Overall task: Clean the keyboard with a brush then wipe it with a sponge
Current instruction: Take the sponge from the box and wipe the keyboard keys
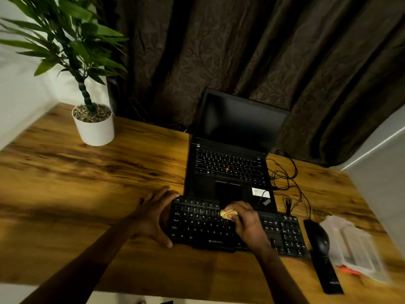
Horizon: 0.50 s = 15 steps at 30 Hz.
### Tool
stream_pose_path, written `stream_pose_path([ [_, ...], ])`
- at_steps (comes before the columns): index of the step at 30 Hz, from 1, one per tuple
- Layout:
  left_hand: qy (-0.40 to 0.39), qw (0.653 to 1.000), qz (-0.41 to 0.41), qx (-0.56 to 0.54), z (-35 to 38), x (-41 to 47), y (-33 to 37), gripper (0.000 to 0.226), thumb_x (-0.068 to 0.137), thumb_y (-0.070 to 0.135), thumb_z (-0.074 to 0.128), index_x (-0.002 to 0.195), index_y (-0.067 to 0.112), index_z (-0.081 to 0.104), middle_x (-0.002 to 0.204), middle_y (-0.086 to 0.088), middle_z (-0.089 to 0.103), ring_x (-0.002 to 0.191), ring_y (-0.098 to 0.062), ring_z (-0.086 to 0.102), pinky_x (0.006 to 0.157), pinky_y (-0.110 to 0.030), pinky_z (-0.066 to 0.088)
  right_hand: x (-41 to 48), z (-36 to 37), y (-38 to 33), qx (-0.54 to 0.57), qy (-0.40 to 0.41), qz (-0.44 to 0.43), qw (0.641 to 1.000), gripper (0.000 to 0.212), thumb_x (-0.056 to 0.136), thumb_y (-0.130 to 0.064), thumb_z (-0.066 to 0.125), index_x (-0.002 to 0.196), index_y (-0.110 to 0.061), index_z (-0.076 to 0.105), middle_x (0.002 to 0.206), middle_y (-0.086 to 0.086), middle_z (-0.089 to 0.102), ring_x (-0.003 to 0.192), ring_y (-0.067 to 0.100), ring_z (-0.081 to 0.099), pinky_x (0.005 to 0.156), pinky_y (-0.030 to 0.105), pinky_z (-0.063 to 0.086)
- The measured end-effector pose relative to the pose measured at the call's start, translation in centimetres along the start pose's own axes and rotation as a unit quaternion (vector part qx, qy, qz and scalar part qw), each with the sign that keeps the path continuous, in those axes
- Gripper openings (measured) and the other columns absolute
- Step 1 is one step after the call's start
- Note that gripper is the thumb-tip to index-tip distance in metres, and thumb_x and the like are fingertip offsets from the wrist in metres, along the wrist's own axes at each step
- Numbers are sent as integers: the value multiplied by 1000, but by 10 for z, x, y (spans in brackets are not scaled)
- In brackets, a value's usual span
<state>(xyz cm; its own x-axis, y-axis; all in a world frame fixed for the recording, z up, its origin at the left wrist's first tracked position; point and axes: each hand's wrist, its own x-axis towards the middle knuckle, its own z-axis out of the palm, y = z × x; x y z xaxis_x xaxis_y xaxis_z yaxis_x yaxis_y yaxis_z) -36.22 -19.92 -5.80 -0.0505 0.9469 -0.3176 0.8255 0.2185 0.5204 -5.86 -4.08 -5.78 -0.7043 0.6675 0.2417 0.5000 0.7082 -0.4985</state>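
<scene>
A black external keyboard (203, 227) lies on the wooden desk near its front edge. My right hand (246, 222) presses a small yellow sponge (228, 214) onto the keys near the keyboard's upper middle. My left hand (156, 213) rests against the keyboard's left end, fingers spread along the edge and thumb at the front corner. No brush can be made out with certainty.
An open black laptop (232, 150) stands just behind the keyboard. A potted plant (94, 126) sits at the back left. To the right lie a black mouse (317, 235), a dark flat object (327, 275), tangled cables (285, 178) and a clear plastic box (355, 249).
</scene>
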Motion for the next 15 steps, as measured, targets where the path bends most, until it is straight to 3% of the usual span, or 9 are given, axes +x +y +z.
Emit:
stream_pose_path([
  [5,-3,1000,2,-2,3,1,-4,147,41,69,90,156,49,0,164,16,-23,153,-34,-7,118,-62,7,0,-7,4,-2,-13,2,1000,30,90,-4,60,107,-28,67,108,-8,64,104,14,58,88,31,49],
  [9,-6,1000,-3,-1,3,2,-4,148,41,71,89,156,49,-1,163,17,-24,153,-36,-8,117,-65,6,-8,-16,15,6,15,30,999,42,88,2,67,105,-37,64,104,-12,63,101,10,59,84,27,50],
  [15,-3,1000,1,6,5,4,-6,152,31,80,83,155,50,1,164,18,-21,153,-31,-3,117,-64,11,10,19,-18,42,12,12,999,25,89,-9,59,101,-29,68,105,-13,64,101,9,59,85,22,46],
])
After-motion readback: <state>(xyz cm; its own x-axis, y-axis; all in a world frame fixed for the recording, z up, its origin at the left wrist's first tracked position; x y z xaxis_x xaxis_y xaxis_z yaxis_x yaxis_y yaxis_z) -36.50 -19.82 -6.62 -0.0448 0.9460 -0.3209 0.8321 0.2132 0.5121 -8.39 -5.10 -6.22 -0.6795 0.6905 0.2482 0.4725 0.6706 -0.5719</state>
